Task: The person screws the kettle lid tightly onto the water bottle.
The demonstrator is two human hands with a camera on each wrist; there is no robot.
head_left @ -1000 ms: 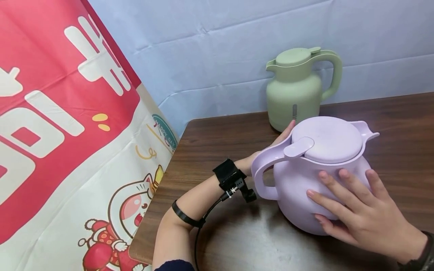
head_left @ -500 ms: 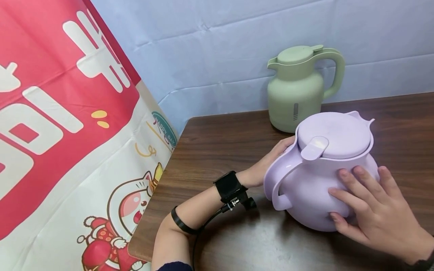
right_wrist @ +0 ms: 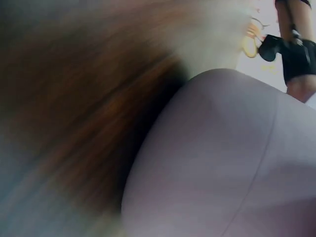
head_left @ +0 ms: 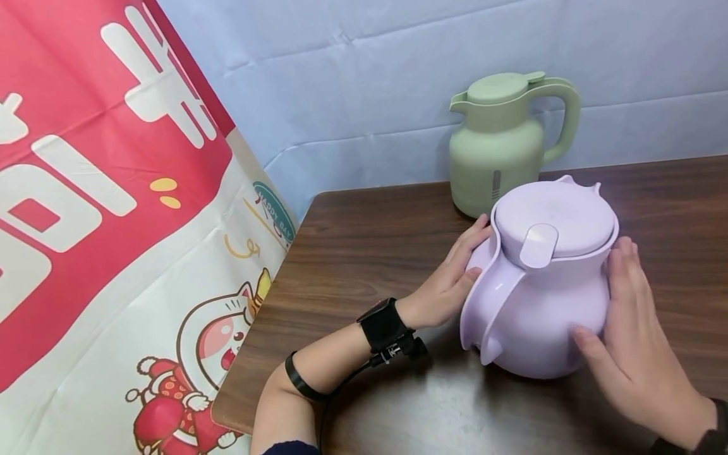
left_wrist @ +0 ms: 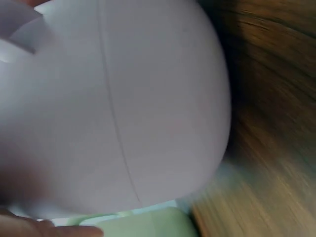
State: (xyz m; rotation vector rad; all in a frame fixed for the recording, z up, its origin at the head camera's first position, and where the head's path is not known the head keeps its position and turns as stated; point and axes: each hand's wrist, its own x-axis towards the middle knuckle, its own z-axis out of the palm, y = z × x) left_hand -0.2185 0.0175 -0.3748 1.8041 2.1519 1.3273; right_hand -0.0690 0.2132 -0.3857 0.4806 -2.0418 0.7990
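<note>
A lavender thermos jug (head_left: 546, 309) with a lid and thumb lever stands on the brown wooden table, its handle facing front left and its spout toward the back. On its left side, beside the handle, my left hand (head_left: 446, 284) rests with fingers reaching toward the back. My right hand (head_left: 639, 344) lies along the right side, fingers fairly straight and thumb at the front. The jug's rounded body (left_wrist: 163, 103) fills much of the left wrist view, where some fingertips (left_wrist: 86, 232) show at the bottom. The right wrist view shows the lower body (right_wrist: 207, 148) close up.
A green thermos jug (head_left: 495, 158) stands just behind, near the pale blue backdrop (head_left: 370, 82), its handle to the right. The wooden table (head_left: 364, 246) ends at the left beside a red and white printed cloth (head_left: 188, 253).
The lavender jug has turned so its handle swung from the left toward the front and its spout toward the back. My right hand shifted from its front to its right side.
</note>
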